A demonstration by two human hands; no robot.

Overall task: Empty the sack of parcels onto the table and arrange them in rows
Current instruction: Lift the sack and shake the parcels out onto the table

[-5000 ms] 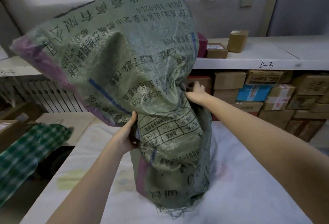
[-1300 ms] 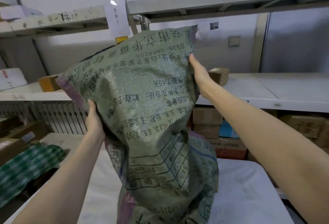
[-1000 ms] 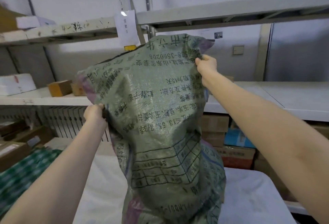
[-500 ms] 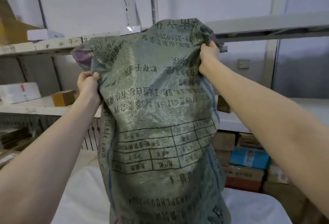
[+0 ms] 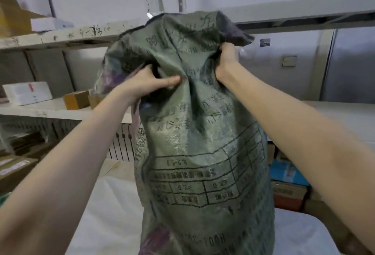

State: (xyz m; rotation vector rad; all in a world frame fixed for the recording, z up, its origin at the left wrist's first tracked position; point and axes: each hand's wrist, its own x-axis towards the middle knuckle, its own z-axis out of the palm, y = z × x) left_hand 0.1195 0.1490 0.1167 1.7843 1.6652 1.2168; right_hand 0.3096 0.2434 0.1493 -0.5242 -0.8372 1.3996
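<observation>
One green woven plastic sack (image 5: 203,143) with black print. Two bare hands on it, the left hand (image 5: 146,86) and the right hand (image 5: 226,60). One white-covered worktop (image 5: 113,214).

On the middle shelf (image 5: 46,110) at the left: one flat white box with a red mark (image 5: 27,93) and two small brown cardboard boxes, the left box (image 5: 76,99) and the right box (image 5: 97,100). On the shelf above: one flat white packet (image 5: 50,24) and one yellow-brown carton (image 5: 12,19).

At the lower right: one blue box (image 5: 289,172) and one red box (image 5: 288,196). On the wall: two small plates, the larger plate (image 5: 289,61) and the smaller plate (image 5: 264,42).
</observation>
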